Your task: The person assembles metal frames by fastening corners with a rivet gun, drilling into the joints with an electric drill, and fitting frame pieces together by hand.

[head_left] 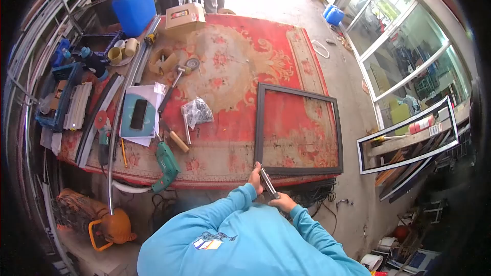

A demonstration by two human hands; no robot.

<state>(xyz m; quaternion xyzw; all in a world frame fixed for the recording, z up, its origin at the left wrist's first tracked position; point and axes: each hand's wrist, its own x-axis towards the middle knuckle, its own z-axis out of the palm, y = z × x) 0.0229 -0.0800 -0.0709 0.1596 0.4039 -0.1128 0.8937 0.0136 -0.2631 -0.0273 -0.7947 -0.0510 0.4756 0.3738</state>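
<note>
Fingers of the left hand [255,179] and right hand [283,203] grip opposite ends of a slim metal hand tool [268,182], slanting by the near-left corner of the dark rectangular frame [260,122] on the bench [227,138]; forearms converge. The shirt emblem's [208,243] lettering is illegible.
</note>
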